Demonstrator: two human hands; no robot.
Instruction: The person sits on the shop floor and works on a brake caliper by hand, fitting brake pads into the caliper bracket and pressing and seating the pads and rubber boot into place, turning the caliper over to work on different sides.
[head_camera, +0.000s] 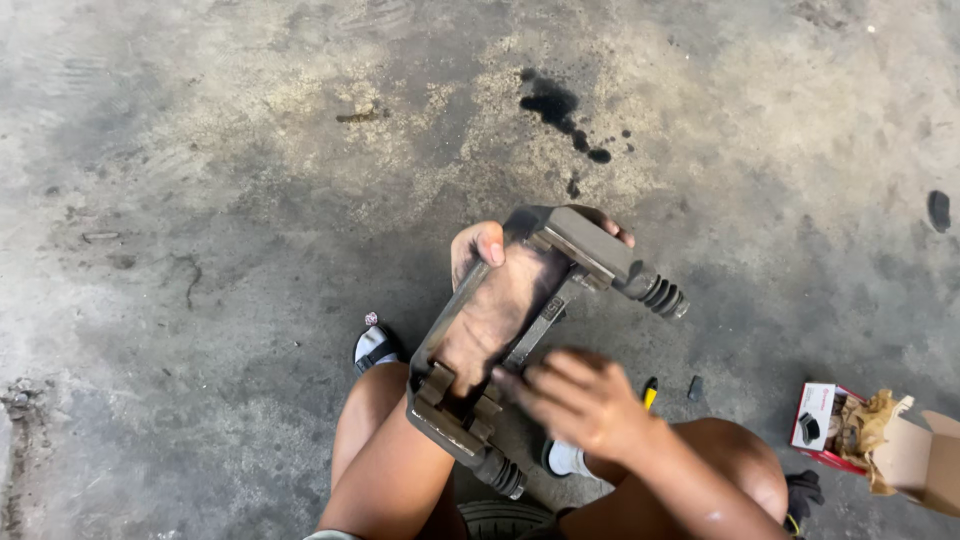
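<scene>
- The left hand (490, 310) holds a brake caliper bracket (540, 330), a dark metal frame. The palm lies behind the frame and shows through its open middle. The thumb and fingers curl over the far end and grip it tight.
- The bracket is up in the air above the knees, in the middle of the view. Its long side runs slanted, from the near left up to the far right.
- A black ribbed rubber boot (662, 296) sticks out at the far right end. Another one (503, 474) sticks out at the near end.
- The right hand (580, 398) is just right of the near end of the bracket. It looks blurry. Its fingers are bent and close together, and the tips point left at the frame's near part. I cannot tell if they pinch anything.
- The right hand is the nearer one to that near end; the left hand already has the frame.
- On the grey concrete floor (220, 200), at the near right, lies an open red and white cardboard box (822, 425) with brown crumpled paper (868, 425) inside.
- A dark oil stain (556, 106) is on the far floor.
</scene>
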